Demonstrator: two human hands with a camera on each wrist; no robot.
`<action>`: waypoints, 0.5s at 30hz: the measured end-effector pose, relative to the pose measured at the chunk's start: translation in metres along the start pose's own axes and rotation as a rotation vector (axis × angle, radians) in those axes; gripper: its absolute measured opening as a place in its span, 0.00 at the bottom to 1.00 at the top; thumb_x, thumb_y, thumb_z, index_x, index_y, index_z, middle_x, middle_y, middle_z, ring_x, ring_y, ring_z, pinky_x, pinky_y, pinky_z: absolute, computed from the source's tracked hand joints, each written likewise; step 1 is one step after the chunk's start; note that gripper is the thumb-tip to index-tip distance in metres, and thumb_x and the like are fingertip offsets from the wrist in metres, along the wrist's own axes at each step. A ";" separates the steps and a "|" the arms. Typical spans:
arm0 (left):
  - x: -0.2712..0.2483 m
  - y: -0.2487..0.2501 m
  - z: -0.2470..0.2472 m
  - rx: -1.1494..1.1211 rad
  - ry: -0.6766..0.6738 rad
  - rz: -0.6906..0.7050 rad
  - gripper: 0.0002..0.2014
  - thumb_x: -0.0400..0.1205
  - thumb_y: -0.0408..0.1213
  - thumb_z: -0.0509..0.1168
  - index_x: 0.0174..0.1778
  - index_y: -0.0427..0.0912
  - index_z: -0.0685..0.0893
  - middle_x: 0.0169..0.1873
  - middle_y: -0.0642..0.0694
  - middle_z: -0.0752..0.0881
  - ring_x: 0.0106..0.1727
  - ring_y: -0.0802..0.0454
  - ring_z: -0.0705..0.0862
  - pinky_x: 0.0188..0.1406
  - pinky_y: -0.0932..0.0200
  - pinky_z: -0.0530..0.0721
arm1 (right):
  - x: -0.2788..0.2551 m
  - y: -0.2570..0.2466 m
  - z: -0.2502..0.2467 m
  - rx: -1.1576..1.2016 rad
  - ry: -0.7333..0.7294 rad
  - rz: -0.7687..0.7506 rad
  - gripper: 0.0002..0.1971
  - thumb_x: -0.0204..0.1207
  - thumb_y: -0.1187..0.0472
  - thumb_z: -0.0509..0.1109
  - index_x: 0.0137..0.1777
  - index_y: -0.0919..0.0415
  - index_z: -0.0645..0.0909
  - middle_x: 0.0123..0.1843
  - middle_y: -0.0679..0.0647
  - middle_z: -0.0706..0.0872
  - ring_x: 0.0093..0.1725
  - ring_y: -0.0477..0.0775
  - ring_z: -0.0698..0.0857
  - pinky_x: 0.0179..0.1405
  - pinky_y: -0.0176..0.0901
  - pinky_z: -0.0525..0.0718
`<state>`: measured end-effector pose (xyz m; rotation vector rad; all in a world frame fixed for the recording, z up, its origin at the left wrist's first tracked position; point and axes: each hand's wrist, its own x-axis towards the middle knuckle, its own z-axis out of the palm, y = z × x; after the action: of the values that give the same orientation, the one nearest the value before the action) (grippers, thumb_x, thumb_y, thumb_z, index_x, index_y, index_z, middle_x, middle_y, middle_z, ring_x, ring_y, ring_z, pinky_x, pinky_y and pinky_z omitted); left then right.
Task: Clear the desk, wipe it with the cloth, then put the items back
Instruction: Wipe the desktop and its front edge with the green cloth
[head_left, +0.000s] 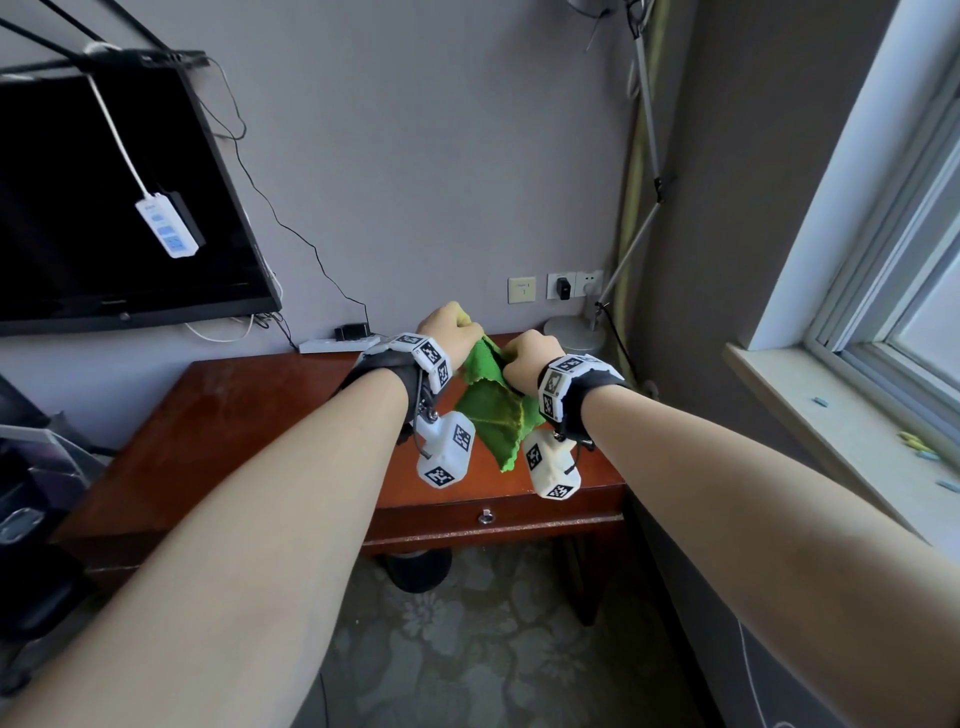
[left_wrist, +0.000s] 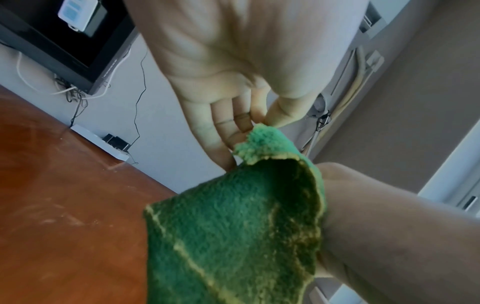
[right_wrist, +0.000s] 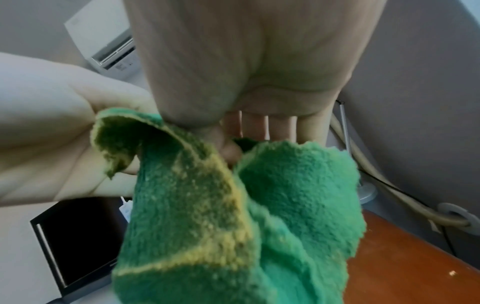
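Both the left hand (head_left: 451, 328) and right hand (head_left: 530, 358) pinch the cloth (head_left: 493, 410) above the desk (head_left: 249, 410).

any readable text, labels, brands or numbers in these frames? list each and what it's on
No text can be read in any view.
White power strip hanging in front of the TV: printed marks, too blurred to read.
Wrist-camera housings: black-and-white square marker patterns, no letters or numbers.
Wall switch and socket plate: small marks, too small to read.
Green cloth and desk: no print.
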<state>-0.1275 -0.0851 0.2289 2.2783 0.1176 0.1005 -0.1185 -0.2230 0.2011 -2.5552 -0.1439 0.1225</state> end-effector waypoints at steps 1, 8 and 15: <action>-0.002 0.000 -0.003 -0.044 -0.012 -0.015 0.05 0.79 0.39 0.62 0.47 0.41 0.78 0.44 0.40 0.83 0.50 0.37 0.86 0.47 0.39 0.90 | 0.000 0.002 0.001 -0.013 -0.006 0.000 0.12 0.73 0.63 0.64 0.49 0.57 0.89 0.41 0.57 0.86 0.41 0.61 0.85 0.48 0.48 0.88; -0.007 -0.022 -0.017 -0.150 -0.049 -0.071 0.12 0.71 0.43 0.61 0.45 0.40 0.79 0.48 0.33 0.85 0.43 0.36 0.90 0.38 0.37 0.91 | 0.007 0.018 0.004 -0.042 0.000 0.025 0.07 0.75 0.57 0.72 0.47 0.57 0.89 0.42 0.55 0.87 0.43 0.59 0.86 0.42 0.43 0.83; 0.003 -0.053 -0.022 0.159 -0.017 0.018 0.03 0.76 0.36 0.59 0.39 0.47 0.77 0.38 0.44 0.85 0.43 0.39 0.88 0.38 0.40 0.91 | 0.016 0.022 -0.005 -0.126 0.062 -0.039 0.12 0.76 0.61 0.72 0.57 0.54 0.89 0.55 0.58 0.89 0.55 0.61 0.86 0.52 0.44 0.84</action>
<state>-0.1297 -0.0339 0.2026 2.4386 0.0985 0.0834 -0.1000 -0.2424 0.1922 -2.6766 -0.1828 0.0196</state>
